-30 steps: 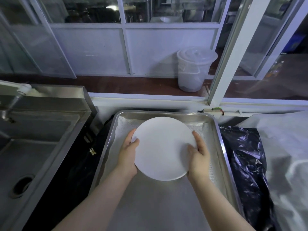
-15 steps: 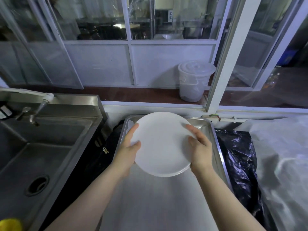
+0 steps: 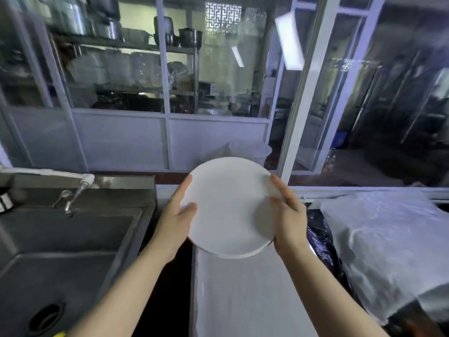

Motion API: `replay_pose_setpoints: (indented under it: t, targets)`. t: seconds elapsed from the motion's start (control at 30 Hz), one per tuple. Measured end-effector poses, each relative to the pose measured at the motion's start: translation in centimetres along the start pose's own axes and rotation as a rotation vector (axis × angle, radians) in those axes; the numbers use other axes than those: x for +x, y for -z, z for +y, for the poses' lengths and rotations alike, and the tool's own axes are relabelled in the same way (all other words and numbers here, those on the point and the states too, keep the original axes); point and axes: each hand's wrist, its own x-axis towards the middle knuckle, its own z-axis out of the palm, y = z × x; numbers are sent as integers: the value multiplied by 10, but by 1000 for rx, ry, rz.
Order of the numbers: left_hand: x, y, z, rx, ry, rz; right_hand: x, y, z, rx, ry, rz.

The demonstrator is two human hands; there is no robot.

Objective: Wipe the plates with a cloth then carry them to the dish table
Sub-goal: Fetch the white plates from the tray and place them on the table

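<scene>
Plate (image 3: 228, 205): a round white plate is being held up in front of the person, above the far end of the metal tray (image 3: 243, 293), tilted so its face is showing to the camera. A second rim is peeking out along its lower edge, so there may be more than one plate stacked; I cannot tell for sure.

Left hand (image 3: 178, 221): it is gripping the plate's left edge, thumb lying on the face, index finger stretching up along the rim, the other fingers hidden behind.

Right hand (image 3: 288, 215): it is gripping the right edge, thumb pressing on the face, fingers reaching along and behind the rim. It is casting a grey shadow on the plate.

Metal tray: it is sitting on the tabletop below the plate, lined with a pale perforated sheet, blurred in this view.

Sink (image 3: 60, 244): a steel basin is lying to the left, with a dark drain hole (image 3: 46, 317) near the bottom corner.

Tap (image 3: 73, 195): it is leaning over the basin's back edge.

Black plastic bag (image 3: 323, 244): it is lying just right of the tray, crumpled and glossy.

White sheet (image 3: 384, 239): it is draping over something bulky further right, touching the black bag.

Glazed partition (image 3: 167, 93): it is standing behind, and shelves with steel pots (image 3: 189, 36) are showing through the glass.

Bucket (image 3: 250, 152): a pale lidded one is standing beyond the plate, partly hidden by it.
</scene>
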Motion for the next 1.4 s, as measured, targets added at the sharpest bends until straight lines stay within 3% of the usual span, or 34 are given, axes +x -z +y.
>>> replay_pose_setpoints:
  t: [0.33, 0.53, 0.67, 1.0, 1.13, 1.3, 1.4]
  targets:
    - [-77, 23, 110, -83, -248, -226, -139, 12, -126, -95, 242, 242]
    - [-136, -31, 160, -187, -367, -444, -221, 73, -190, -170, 368, 485]
    - [-202, -89, 193, -257, -432, -683, -297, 134, -234, -191, 455, 680]
    - [-489, -212, 270, -535, -357, -1159, -573, 282, -338, -399, 638, 1215]
    - [-627, -236, 292, -668, -301, -1344, -698, 328, -376, -542, 650, 1345]
    - [-781, -249, 320, -777, -190, -1610, -836, 366, -412, -698, 663, 1634]
    - [-858, -257, 337, -809, -213, -1714, -903, 381, -426, -793, 691, 1754]
